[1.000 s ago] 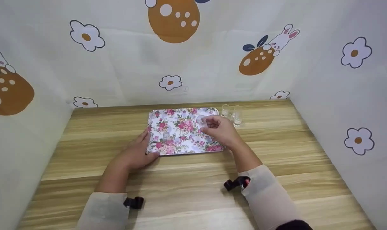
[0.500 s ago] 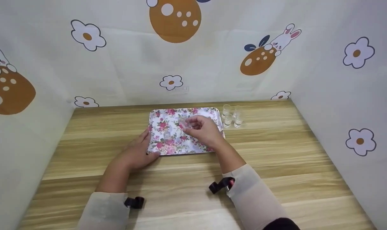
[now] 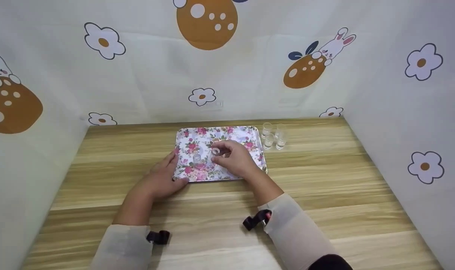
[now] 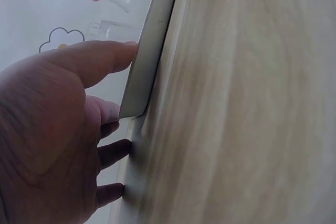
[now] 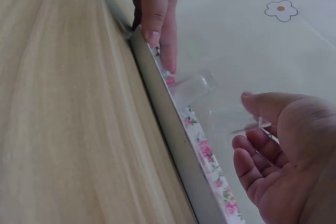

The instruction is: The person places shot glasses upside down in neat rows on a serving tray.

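A floral tray (image 3: 242, 133) lies on the wooden table. At its near left corner rests my left hand (image 3: 161, 178), the thumb against the front rim and the fairly straight fingers along the left side; the left wrist view shows two fingertips on the table. One small clear shot glass (image 3: 197, 159) stands on the tray's left part. To the right of it, my right hand (image 3: 236, 159) pinches another clear shot glass (image 5: 226, 120) between thumb and fingers, low over the tray. Whether its base touches the tray cannot be told.
Several clear shot glasses (image 3: 281, 142) stand close together just beyond the tray's right edge. A patterned cloth wall (image 3: 152, 75) rises behind the table (image 3: 325, 168) and along both sides.
My right hand has carried its glass leftward across the tray and lowered it toward the standing glass. The left hand keeps its place at the corner.
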### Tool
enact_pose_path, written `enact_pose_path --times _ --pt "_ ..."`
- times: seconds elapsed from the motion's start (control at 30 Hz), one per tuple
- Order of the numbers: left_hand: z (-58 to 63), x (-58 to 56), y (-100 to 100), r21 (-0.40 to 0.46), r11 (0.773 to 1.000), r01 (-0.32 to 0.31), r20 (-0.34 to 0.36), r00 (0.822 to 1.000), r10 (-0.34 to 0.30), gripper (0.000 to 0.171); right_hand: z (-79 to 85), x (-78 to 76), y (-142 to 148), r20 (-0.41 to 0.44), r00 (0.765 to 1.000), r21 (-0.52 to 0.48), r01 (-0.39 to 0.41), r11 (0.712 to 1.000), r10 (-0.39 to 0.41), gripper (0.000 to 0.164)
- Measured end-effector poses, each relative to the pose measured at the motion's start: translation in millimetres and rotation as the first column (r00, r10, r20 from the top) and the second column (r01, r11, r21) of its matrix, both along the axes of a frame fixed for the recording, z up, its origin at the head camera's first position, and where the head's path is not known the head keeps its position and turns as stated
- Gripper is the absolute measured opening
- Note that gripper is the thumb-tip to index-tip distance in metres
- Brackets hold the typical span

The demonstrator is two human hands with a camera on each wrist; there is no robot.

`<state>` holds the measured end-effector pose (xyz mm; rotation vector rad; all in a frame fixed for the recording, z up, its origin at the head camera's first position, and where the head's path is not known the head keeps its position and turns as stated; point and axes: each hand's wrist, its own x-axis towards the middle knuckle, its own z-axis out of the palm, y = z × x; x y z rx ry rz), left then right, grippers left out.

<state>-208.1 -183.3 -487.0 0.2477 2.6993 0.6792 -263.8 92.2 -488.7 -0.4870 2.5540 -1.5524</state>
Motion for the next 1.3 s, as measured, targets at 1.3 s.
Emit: enact_pose_path --times 1.3 --pt "-3.7 -2.3 -0.9 -0.017 1.000 0.003 -0.025 1.000 -0.003 0.101 15.2 -5.4 85.7 0.006 0.995 -0.074 0.098 0.992 -0.098 0.051"
